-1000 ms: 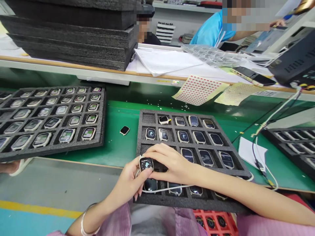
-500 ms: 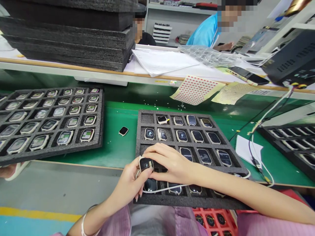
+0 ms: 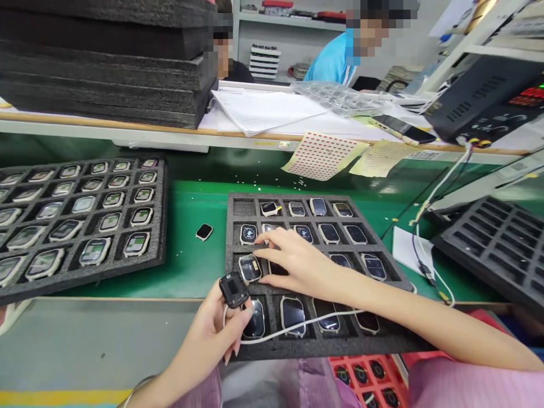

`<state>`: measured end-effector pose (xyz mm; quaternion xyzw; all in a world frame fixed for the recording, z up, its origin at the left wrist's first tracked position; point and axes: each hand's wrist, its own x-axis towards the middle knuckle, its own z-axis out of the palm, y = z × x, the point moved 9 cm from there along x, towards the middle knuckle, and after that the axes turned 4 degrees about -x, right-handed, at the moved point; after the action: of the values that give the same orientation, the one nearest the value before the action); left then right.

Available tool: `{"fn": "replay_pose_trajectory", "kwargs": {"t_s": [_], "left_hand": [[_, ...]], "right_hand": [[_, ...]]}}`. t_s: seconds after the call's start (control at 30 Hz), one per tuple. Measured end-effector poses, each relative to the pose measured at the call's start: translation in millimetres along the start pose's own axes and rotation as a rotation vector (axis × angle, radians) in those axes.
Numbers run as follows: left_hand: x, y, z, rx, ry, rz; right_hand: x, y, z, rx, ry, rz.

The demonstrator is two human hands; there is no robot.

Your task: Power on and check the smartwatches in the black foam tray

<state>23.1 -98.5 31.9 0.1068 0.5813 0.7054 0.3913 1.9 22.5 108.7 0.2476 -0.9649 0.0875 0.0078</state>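
My left hand (image 3: 219, 323) is closed on a square black charging dock (image 3: 234, 289), whose white cable (image 3: 297, 326) runs across the front of the black foam tray (image 3: 306, 347). Just beyond the dock, a smartwatch (image 3: 250, 268) with a pale case lies in the tray's left compartment, third row from the back. My right hand (image 3: 293, 258) hovers over that row, thumb and fingers apart by the watch's right edge; I cannot tell whether they touch it. Around both hands, several more watches sit face up in compartments. One loose watch (image 3: 204, 232) rests on the green mat left of the tray.
A second foam tray of watches (image 3: 159, 238) stands at left. At right are a tilted black tray (image 3: 488, 249), white paper (image 3: 414, 252) and hanging cables. Stacked foam (image 3: 102, 85) and a phone (image 3: 403, 130) lie on the shelf. A red tray (image 3: 365, 382) is below. Two people sit beyond.
The watch that was with the dock in my left hand now lies in the tray compartment. My right hand has come away from my left, its fingers spread. At right, a black tray now appears tilted.
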Motion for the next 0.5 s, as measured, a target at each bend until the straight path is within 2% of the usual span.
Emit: {"fn": "replay_pose_trajectory", "kwargs": {"t_s": [0.1,0.17,0.37,0.5], "left_hand": [[1.3,7.4,6.4,-0.025,-0.075,0.012],[5.3,12.6,13.6,-0.044,-0.113,0.032],[29.1,12.5,39.3,-0.047,-0.206,0.040],[34.7,4.2,43.7,0.012,-0.260,0.028]], "right_hand": [[-11.6,7.7,0.5,-0.096,-0.156,0.052],[-17.5,10.7,5.0,-0.090,-0.210,0.074],[-20.6,7.7,13.4,-0.098,-0.160,0.032],[-22.9,12.1,1.1,-0.028,-0.110,-0.009]]}}
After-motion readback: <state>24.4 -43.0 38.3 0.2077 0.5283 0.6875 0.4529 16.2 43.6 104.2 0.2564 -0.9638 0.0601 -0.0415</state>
